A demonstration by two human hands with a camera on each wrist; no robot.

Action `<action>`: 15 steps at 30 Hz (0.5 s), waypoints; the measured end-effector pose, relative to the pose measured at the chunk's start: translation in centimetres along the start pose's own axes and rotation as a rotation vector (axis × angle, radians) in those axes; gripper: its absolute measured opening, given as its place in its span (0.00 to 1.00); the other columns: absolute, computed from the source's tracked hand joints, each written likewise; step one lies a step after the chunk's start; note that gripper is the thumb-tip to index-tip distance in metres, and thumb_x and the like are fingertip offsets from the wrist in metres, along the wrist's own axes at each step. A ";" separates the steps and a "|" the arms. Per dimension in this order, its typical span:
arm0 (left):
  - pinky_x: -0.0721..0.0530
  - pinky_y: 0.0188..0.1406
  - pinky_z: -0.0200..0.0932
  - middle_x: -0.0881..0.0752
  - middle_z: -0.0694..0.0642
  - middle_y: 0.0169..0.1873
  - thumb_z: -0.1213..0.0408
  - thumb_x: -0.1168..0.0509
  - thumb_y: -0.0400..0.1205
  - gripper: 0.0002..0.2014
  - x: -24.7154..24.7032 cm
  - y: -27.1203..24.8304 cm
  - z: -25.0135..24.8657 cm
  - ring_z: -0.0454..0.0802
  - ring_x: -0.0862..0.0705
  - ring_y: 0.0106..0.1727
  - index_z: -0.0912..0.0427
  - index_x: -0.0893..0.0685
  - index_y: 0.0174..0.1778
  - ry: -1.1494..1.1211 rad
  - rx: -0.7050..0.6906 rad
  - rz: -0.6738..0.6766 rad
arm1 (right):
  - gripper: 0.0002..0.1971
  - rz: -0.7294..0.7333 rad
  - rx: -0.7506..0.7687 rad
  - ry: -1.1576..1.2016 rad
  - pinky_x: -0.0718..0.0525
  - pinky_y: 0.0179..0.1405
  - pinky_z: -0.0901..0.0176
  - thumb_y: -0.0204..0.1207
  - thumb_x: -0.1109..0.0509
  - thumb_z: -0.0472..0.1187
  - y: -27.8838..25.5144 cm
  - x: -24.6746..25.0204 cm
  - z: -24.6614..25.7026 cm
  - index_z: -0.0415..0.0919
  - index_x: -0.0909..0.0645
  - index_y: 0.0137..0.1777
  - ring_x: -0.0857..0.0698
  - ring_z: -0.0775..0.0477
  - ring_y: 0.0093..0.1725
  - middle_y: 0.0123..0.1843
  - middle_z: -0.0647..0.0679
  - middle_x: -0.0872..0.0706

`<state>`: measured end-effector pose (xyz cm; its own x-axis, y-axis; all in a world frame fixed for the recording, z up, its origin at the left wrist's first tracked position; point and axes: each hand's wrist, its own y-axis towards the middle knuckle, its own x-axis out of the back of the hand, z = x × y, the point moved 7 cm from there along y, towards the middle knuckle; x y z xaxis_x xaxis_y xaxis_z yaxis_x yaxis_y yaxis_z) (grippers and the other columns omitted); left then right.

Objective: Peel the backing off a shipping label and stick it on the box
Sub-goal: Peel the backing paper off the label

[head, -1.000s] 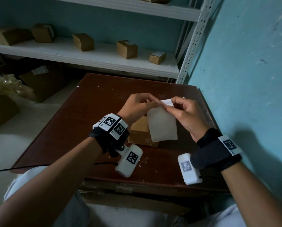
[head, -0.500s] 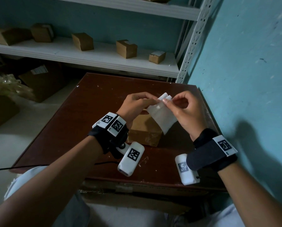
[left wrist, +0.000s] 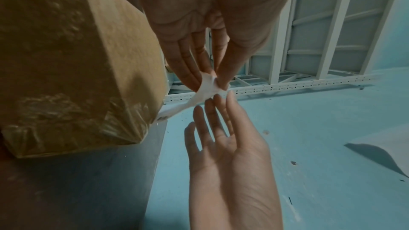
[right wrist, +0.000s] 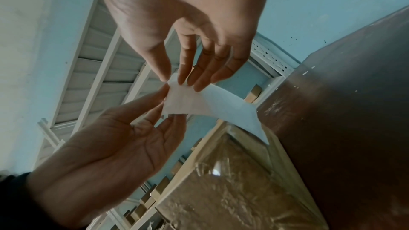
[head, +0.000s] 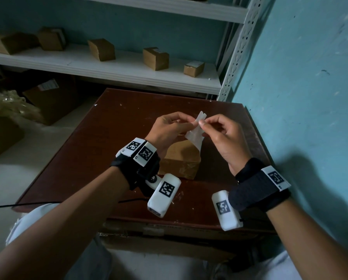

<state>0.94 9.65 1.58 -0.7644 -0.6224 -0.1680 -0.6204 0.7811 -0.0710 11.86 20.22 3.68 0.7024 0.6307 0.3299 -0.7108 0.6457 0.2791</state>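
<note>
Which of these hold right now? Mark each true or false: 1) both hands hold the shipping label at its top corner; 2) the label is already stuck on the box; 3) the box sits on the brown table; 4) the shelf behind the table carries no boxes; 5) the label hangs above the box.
1) True: the left hand and the right hand both pinch the top of the shipping label.
2) False: the label is in the air, held by the fingers, not stuck on the cardboard box.
3) True: the box rests on the brown table.
4) False: the white shelf holds several small cardboard boxes.
5) True: its lower end hangs over the box.
</note>
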 end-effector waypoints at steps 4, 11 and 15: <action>0.15 0.43 0.42 0.14 0.58 0.48 0.70 0.31 0.79 0.01 -0.4 -0.1 0.2 0.50 0.15 0.47 0.61 0.15 0.44 -0.058 0.018 0.042 | 0.09 -0.030 -0.065 0.141 0.14 0.41 0.68 0.78 0.27 0.39 0.0 0.1 -0.3 0.35 0.18 0.55 0.11 0.57 0.45 0.51 0.44 0.11; 0.14 0.50 0.45 0.16 0.62 0.53 0.71 0.30 0.79 0.03 -0.5 0.0 0.2 0.54 0.15 0.54 0.62 0.15 0.46 -0.063 0.002 0.044 | 0.11 -0.008 -0.176 0.180 0.12 0.46 0.62 0.80 0.29 0.42 -0.1 -0.1 -0.9 0.39 0.19 0.58 0.11 0.62 0.40 0.51 0.47 0.12; 0.14 0.50 0.44 0.16 0.62 0.54 0.71 0.30 0.78 0.04 -0.6 -0.1 0.1 0.54 0.15 0.55 0.63 0.15 0.48 -0.045 -0.003 0.036 | 0.10 -0.003 -0.160 0.209 0.12 0.44 0.67 0.81 0.31 0.38 -0.1 -0.2 -0.7 0.34 0.18 0.58 0.12 0.56 0.45 0.51 0.42 0.12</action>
<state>1.45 9.92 1.56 -0.7778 -0.5906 -0.2147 -0.5928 0.8030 -0.0613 11.85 20.32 3.00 0.7087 0.6931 0.1315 -0.7055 0.6970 0.1286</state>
